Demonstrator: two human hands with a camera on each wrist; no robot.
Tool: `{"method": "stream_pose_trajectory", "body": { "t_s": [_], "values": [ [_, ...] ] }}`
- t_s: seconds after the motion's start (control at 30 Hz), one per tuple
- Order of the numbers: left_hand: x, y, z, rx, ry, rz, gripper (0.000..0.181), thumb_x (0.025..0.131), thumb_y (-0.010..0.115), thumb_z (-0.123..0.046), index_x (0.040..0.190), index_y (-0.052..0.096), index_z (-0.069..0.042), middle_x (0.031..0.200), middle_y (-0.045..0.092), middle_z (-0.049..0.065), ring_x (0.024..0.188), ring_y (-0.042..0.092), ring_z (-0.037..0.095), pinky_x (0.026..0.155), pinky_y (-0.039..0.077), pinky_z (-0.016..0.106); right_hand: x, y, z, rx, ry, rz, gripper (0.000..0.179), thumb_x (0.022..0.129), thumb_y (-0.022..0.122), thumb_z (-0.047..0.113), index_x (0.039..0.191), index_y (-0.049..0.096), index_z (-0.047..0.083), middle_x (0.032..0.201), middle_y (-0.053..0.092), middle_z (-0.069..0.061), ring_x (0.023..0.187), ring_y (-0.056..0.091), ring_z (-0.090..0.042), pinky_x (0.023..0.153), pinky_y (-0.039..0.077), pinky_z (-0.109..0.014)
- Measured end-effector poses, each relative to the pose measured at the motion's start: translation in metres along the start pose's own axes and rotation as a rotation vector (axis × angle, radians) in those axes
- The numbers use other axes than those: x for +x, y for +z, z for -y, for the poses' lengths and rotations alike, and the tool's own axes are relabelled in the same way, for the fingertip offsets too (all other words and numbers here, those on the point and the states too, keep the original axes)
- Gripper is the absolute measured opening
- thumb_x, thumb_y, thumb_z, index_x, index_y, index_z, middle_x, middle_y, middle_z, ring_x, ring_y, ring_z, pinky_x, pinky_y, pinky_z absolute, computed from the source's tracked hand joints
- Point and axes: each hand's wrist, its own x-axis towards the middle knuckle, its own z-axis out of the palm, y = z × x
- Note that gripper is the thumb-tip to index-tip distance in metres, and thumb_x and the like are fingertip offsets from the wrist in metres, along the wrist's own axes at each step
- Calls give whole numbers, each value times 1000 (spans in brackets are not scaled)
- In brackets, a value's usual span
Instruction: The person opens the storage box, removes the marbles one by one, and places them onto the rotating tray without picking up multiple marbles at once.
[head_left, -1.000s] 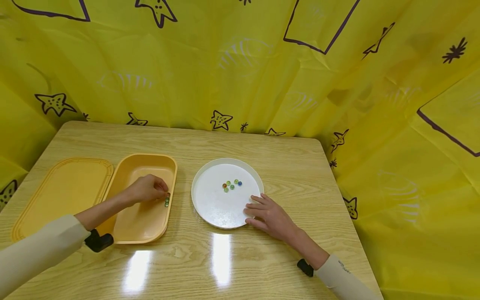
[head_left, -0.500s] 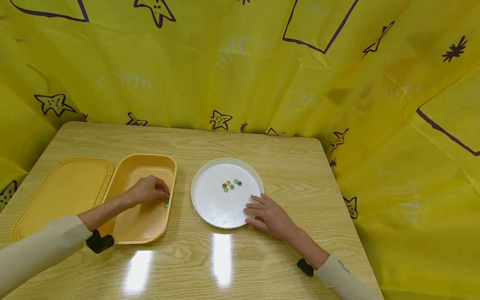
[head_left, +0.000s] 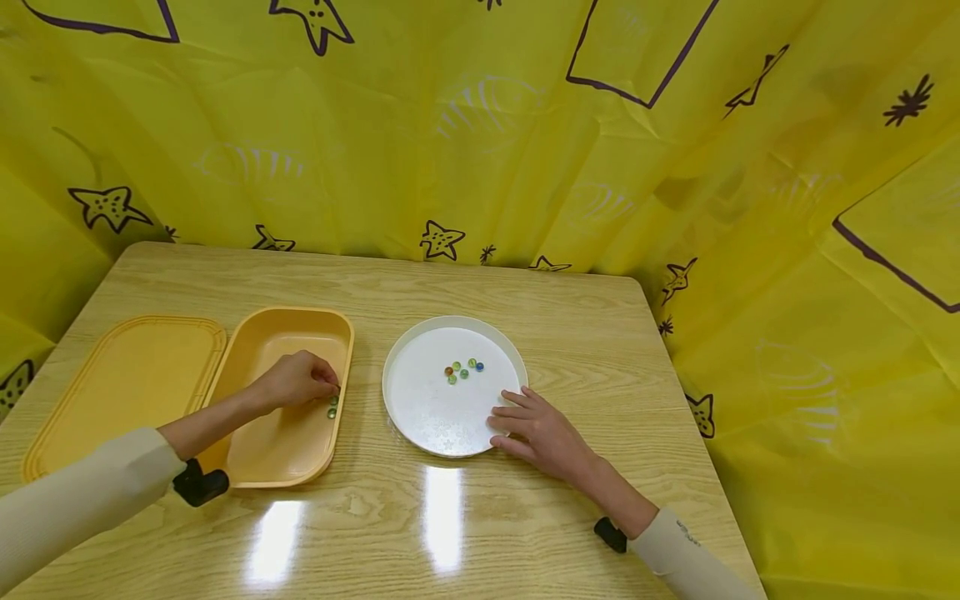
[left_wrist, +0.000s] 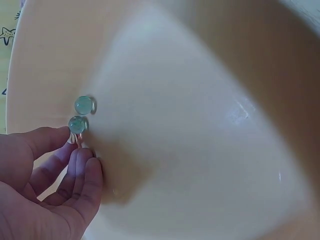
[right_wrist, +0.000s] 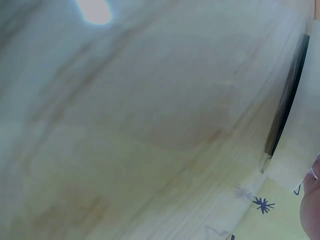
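My left hand (head_left: 300,379) is inside the yellow plastic bin (head_left: 281,479), close to its right wall. In the left wrist view, its thumb and fingertips pinch a clear marble with a reddish streak (left_wrist: 76,139), partly hidden by the fingers. Two green marbles, one nearer (left_wrist: 77,125) and one farther (left_wrist: 83,105), lie by the fingertips along the bin wall. My right hand (head_left: 543,433) has its fingers spread over the right rim of a round white tray (head_left: 427,421). Several glass marbles (head_left: 464,374), green, orange and blue, sit grouped in the tray.
A flat yellow lid (head_left: 123,392) lies left of the bin on the wooden table (head_left: 360,533). Yellow curtains (head_left: 450,150) with drawn starfish hang behind the table and along its right side.
One green marble has rolled slightly toward the near end of the bin, away from the other. The reddish marble is now more covered by my left fingers. My right hand stays put.
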Motion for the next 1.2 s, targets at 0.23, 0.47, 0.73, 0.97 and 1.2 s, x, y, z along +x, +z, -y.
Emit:
{"method": "stream_pose_trajectory", "body": {
  "t_s": [0.23, 0.47, 0.73, 0.97, 1.2],
  "values": [
    [1, -2, -1, 10, -8, -27, 8, 86, 74, -9, 82, 73, -2, 71, 65, -2, 63, 51, 13, 58, 41, 28, 1, -1, 1, 2, 12, 4, 44, 101, 55, 45, 117, 75, 9, 119, 71, -5, 129, 54, -28, 112, 31, -48],
    [-3, -9, -8, -27, 14, -53, 7, 85, 74, -8, 85, 70, -2, 75, 67, -1, 67, 55, 14, 62, 44, 30, 1, -1, 1, 5, 12, 9, 42, 100, 58, 43, 117, 75, 9, 119, 71, -5, 128, 54, -30, 112, 31, -49],
    [-8, -22, -24, -23, 94, -103, 7, 87, 74, -6, 89, 74, 1, 81, 72, 3, 72, 61, 14, 65, 49, 31, 1, -1, 1, -12, 22, 17, 51, 103, 46, 49, 117, 75, 9, 119, 70, -4, 129, 53, -27, 112, 31, -48],
    [-10, -27, -37, -29, 129, -155, 10, 90, 72, -6, 97, 74, 1, 86, 72, 3, 81, 67, 20, 74, 53, 38, 1, -2, 2, -5, 10, 8, 48, 102, 50, 47, 117, 75, 9, 119, 71, -5, 128, 54, -28, 112, 32, -49],
    [-10, -26, -55, -43, 138, -176, 14, 91, 71, -6, 100, 74, 3, 90, 73, 5, 86, 68, 24, 76, 53, 40, 0, -1, 2, -8, 19, 17, 45, 102, 54, 45, 117, 75, 9, 119, 71, -5, 130, 53, -27, 112, 31, -49]
  ]
}}
